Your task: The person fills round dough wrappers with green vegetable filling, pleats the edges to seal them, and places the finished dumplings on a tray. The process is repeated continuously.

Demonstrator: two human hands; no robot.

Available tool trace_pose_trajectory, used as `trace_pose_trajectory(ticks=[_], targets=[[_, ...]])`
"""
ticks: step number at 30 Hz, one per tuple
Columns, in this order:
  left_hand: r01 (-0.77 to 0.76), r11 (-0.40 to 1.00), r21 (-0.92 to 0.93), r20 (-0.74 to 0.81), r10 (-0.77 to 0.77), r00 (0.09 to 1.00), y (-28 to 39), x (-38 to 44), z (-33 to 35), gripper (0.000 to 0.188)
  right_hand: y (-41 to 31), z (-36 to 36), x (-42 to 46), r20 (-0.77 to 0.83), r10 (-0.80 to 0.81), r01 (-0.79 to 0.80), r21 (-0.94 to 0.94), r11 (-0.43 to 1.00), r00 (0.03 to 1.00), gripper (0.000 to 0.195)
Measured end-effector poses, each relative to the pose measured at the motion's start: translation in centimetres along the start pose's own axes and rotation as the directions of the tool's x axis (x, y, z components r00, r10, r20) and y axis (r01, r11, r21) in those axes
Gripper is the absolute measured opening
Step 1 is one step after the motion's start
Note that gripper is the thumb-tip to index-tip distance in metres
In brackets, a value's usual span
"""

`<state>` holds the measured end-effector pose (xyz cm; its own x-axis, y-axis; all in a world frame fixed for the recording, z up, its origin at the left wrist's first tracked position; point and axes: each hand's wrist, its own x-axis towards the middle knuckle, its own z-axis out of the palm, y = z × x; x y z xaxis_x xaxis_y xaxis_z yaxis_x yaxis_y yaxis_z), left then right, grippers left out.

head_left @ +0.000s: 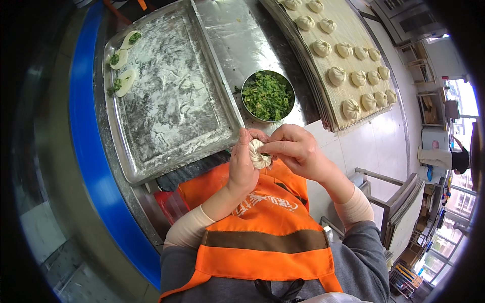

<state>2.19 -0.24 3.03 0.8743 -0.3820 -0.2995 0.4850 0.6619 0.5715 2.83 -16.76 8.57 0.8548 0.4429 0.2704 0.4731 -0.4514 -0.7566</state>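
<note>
A pleated dough bun [258, 156] sits cupped in my left hand [242, 163], the thumb along its side. The fingers of my right hand [297, 151] pinch its gathered top edge, where a speck of green filling shows. Just beyond my hands stands a round metal bowl [244, 106] of chopped green filling [267, 96]. Left of it lies a flour-dusted metal tray [170, 87]. Along the tray's far left side rest a dough wrapper [127, 81] and two others, each with a clump of greens partly on it.
Several pleated buns [337, 76] stand in rows on a stack of mesh-covered trays [363, 34] at the upper right. A blue strip [85, 113] edges the table at left. On the right are a metal rack [390, 212] and a distant person [443, 157].
</note>
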Motion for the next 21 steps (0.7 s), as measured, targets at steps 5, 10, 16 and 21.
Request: trace_pose_trajectory(ticks=[5,10,16,21], targets=[[0.016,1.0,0.013,0.005,-0.017,1.0,-0.4,-0.1,0.3,0.053,0.4,-0.2,-0.7,-0.062,0.043,-0.037,0.095,0.995,0.997,0.034],[-0.004,1.0,-0.012,-0.117,0.002,0.993,-0.7,1.3,1.7,0.063,0.4,-1.7,-0.2,0.003,-0.093,0.093,-0.069,0.993,0.996,0.067],[-0.008,1.0,0.022,0.043,0.007,0.999,0.1,3.4,3.2,0.078,0.7,-3.3,0.8,0.104,-0.166,0.177,-0.117,0.977,0.981,0.063],[0.011,0.993,0.119,0.101,-0.023,0.995,1.8,4.6,4.7,0.076,6.0,-11.0,1.9,0.011,0.032,-0.032,-0.004,0.999,0.999,0.054]])
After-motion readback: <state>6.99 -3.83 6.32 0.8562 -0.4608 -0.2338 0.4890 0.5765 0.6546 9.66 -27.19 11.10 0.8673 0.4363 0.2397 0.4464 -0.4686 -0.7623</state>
